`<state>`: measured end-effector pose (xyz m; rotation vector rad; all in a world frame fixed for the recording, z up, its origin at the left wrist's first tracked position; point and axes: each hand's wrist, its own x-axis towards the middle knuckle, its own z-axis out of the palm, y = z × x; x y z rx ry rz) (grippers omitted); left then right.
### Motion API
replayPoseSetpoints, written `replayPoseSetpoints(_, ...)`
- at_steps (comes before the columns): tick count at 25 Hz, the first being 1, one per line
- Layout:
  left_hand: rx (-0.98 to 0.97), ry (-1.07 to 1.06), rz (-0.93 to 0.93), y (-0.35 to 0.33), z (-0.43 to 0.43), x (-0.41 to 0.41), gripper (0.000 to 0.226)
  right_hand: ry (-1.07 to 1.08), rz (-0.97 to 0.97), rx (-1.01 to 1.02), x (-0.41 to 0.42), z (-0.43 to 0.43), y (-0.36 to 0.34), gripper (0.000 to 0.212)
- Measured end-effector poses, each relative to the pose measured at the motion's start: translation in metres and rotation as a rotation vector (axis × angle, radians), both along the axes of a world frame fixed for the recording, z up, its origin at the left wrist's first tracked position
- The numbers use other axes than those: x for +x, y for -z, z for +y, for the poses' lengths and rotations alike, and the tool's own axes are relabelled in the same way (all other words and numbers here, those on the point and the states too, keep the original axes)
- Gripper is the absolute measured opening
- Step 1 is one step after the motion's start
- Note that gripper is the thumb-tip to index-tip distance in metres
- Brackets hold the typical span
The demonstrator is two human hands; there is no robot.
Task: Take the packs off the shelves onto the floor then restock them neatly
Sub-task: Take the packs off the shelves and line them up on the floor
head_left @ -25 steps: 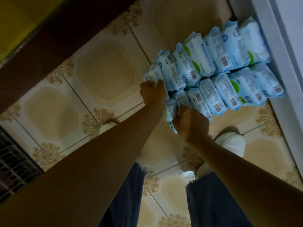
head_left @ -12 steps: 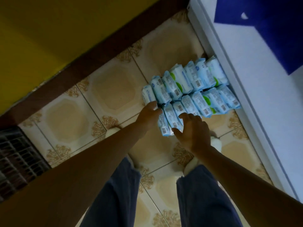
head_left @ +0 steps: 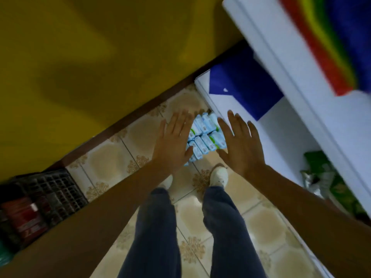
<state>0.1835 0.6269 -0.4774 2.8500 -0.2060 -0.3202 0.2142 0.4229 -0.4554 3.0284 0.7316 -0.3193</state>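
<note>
Ok, floor [head_left: 108, 163] by white shelf [head_left: 281, 127]: packs [head_left: 204, 135] sit in two tight rows at its base. Prob soft, light, slick film wrap, so I'd squeeze a row by its ends. Left hand [head_left: 172, 145] & right hand [head_left: 241, 145] hover above, fingers [head_left: 177, 123] spread, holding nothing.

Two hands [head_left: 172, 146] [head_left: 242, 150], two rows of packs [head_left: 205, 125]

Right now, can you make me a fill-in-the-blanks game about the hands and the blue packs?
1. The packs lie in rows on the tiled ____.
2. The left hand and the right hand hold nothing; both are ____, not shut.
3. The wall is painted ____.
Missing words: floor; open; yellow.
</note>
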Motion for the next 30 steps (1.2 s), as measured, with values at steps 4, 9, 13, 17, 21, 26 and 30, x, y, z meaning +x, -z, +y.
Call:
replayPoseSetpoints(4,-0.012,0.132,-0.236,-0.117,-0.034,0.009,0.098,0.094,-0.222,-0.047,-0.023,-0.022,-0.137,0.091)
replayPoseSetpoints(9,-0.18,0.468,-0.428,-0.245,-0.095,0.019,0.102,0.407,-0.497,-0.105,-0.088,-0.054,-0.248,0.09)
replayPoseSetpoints(13,-0.267,0.711,-0.569,-0.318,-0.16,0.001,0.106,0.661,-0.672,-0.133,-0.141,-0.097,-0.313,0.091)
replayPoseSetpoints(17,-0.408,0.923,-0.696,-0.384,-0.231,-0.048,0.101,0.852,-0.863,-0.143,-0.205,-0.147,-0.372,0.089)
replayPoseSetpoints(21,-0.562,1.039,-0.754,-0.443,-0.313,-0.108,0.096,0.977,-1.036,-0.091,-0.283,-0.206,-0.427,0.087)
replayPoseSetpoints(26,-0.735,1.124,-0.829,-0.497,-0.418,-0.211,0.09,1.082,-1.18,-0.104,-0.4,-0.288,-0.474,0.079)
replayPoseSetpoints(30,-0.772,1.139,-0.831,-0.51,-0.484,-0.273,0.095,1.106,-1.161,-0.133,-0.473,-0.343,-0.481,0.077)
